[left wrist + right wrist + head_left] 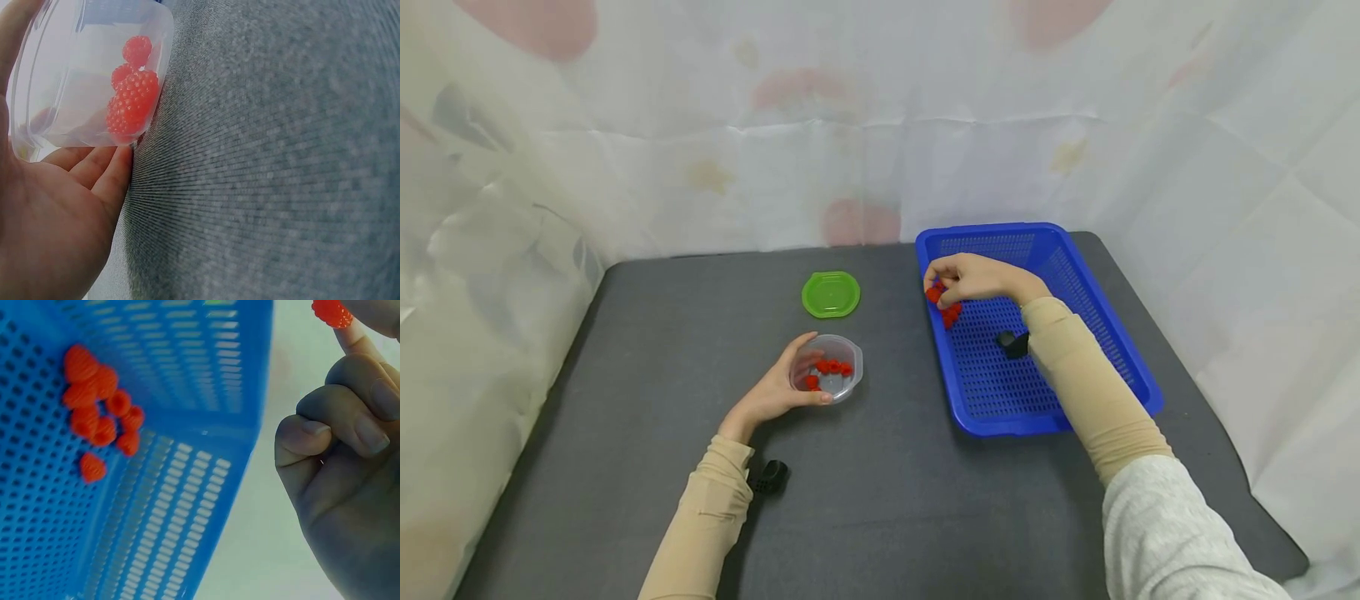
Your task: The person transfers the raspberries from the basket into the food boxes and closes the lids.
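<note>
My left hand [772, 390] grips a clear plastic tub [857, 364] round its side, fingers on the far side and thumb on the near side. Several red raspberries [136, 97] lie at the tub's bottom, which sits close over the dark table in the left wrist view. Above the left side of a blue perforated basket [1000, 396], my right hand [976, 277] pinches one raspberry [332, 312] between thumb and index finger, its other fingers curled. More raspberries [81, 365] are clustered on the basket's floor at one end, one slightly apart.
A green lid [831, 294] lies flat on the dark table [647, 400] behind the tub. The basket stands at the table's right side. White printed curtains [955, 175] hang behind and on both sides. A black wrist camera [771, 477] sits beside the left forearm.
</note>
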`<state>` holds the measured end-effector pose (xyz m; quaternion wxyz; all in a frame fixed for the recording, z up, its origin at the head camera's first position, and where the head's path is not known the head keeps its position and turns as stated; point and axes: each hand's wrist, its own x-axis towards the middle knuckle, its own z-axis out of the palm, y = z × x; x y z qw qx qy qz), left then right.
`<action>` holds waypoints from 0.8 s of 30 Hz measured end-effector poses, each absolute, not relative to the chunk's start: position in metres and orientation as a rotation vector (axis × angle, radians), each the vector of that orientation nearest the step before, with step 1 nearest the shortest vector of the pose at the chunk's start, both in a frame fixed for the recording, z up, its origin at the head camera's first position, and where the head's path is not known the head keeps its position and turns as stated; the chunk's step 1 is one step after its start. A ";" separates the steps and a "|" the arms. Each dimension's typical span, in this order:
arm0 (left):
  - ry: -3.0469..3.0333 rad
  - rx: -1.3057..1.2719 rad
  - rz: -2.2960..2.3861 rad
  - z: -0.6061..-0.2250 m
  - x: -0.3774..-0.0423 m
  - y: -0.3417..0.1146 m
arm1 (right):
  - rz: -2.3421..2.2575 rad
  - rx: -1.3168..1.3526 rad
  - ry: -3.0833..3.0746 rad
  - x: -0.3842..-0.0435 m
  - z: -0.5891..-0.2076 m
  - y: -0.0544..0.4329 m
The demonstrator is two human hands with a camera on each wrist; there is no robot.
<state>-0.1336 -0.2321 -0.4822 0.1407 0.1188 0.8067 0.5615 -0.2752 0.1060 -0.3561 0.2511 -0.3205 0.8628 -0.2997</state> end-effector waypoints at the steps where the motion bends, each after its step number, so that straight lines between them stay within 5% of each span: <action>1: 2.334 0.347 1.617 -0.482 -0.134 -0.232 | -0.823 -0.879 2.340 -0.275 -0.355 0.103; 24: 2.346 0.334 1.611 -0.487 -0.136 -0.234 | -0.960 -1.109 2.148 -0.262 -0.341 0.030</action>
